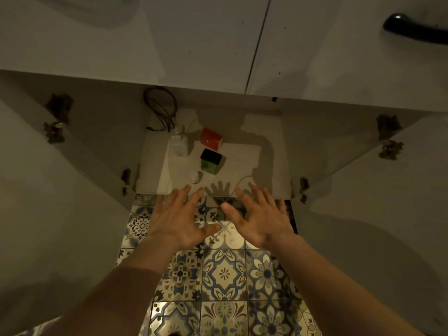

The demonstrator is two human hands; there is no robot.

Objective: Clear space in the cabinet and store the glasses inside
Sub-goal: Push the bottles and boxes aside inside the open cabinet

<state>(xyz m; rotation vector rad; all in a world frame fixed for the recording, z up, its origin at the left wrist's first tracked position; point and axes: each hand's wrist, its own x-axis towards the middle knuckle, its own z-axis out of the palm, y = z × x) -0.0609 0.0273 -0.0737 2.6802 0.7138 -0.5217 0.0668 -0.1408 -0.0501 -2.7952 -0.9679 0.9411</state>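
The low cabinet stands with both doors swung wide, its pale shelf floor (269,151) lit in front. On the shelf sit a green box with a black lid (210,161), a red and white box (210,139), a clear bottle (180,144) and a small white round object (195,177). My left hand (179,219) and my right hand (259,219) hover palm down, fingers spread, over the tiled floor just before the shelf's front edge. Neither holds anything. No glasses are in view.
A tangle of dark cables (161,110) hangs at the cabinet's back left. The left door (63,190) and right door (378,190) flank my arms. Patterned floor tiles (224,275) lie below. A black handle (412,29) sits on the upper right drawer front.
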